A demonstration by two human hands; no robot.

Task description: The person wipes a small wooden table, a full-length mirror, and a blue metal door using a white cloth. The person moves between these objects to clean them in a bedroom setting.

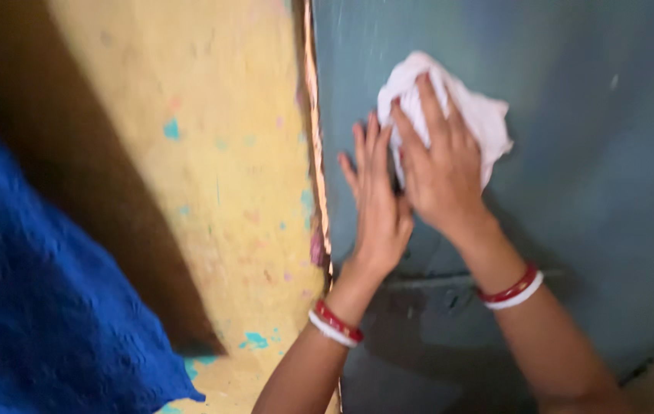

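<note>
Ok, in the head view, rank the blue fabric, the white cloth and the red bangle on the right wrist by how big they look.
1. blue fabric, though it sits nearest the camera
2. white cloth
3. red bangle

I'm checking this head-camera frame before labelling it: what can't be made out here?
- White cloth: its middle is hidden under the right hand.
- Grey-blue door: motion blur smears its surface; top and right side are cut off by the frame.
- Left hand: its palm faces the door, so contact cannot be seen.
- Blue fabric: cut off at the left edge.
</note>
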